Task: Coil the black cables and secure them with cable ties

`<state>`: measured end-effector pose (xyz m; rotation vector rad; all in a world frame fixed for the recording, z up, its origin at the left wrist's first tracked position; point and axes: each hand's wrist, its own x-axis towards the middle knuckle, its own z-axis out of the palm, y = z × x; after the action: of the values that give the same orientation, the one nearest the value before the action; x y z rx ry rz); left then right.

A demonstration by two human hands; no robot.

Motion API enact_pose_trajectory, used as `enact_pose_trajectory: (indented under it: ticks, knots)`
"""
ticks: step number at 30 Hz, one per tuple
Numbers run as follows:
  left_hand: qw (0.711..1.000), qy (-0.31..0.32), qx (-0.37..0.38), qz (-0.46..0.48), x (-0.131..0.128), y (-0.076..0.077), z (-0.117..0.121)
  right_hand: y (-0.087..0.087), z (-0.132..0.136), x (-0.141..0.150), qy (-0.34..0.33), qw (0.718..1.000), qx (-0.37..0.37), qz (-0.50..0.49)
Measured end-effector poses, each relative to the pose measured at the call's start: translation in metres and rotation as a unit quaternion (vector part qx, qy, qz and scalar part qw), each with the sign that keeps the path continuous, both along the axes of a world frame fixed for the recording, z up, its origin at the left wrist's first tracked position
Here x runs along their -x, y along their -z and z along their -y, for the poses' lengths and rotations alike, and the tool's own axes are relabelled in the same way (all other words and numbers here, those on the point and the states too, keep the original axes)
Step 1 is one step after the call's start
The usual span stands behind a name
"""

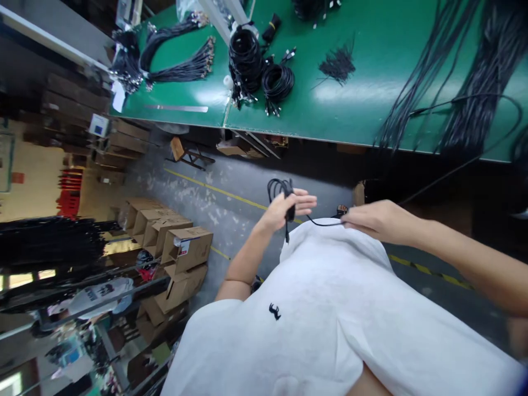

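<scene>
Held up in front of my white T-shirt (pixel 313 308), my left hand (pixel 286 212) grips a small coil of thin black cable (pixel 278 190), with a short end hanging below the fist. A thin stretch of the cable runs across to my right hand (pixel 381 220), whose fingertips pinch it. Just beyond those fingers sits a small dark connector (pixel 341 210), partly hidden by the hand. No other person's hands appear.
A long green workbench (pixel 371 71) lies ahead, carrying black cable coils (pixel 245 60), bundles and a metal ruler (pixel 177 108). Below it are a folding stool (pixel 183 154) and a concrete floor with yellow lines (pixel 214 190). Cardboard boxes (pixel 177 247) and hanging black cables (pixel 49 242) stand left.
</scene>
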<state>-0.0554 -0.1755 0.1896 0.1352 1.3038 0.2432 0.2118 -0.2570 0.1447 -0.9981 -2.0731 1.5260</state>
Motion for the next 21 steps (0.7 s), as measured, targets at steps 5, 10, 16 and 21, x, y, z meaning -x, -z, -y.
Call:
enact_pose_trajectory:
  ticks: [5, 10, 16, 21]
  knots:
    - [0.969, 0.114, 0.068, 0.209, -0.026, 0.001, 0.029, 0.025, -0.057, 0.003, -0.015, 0.997, 0.077, 0.013]
    - [0.982, -0.01, 0.087, 0.166, -0.008, -0.016, 0.022, 0.086, -0.03, -0.056, 0.145, 0.966, 0.201, 0.07]
    - [0.987, -0.158, 0.02, 0.002, 0.016, -0.036, 0.0, 0.134, 0.032, -0.113, 0.126, 0.957, 0.183, 0.185]
    - [0.96, -0.247, -0.098, -0.087, 0.036, -0.043, -0.034, 0.11, 0.066, -0.087, 0.022, 0.965, 0.113, 0.238]
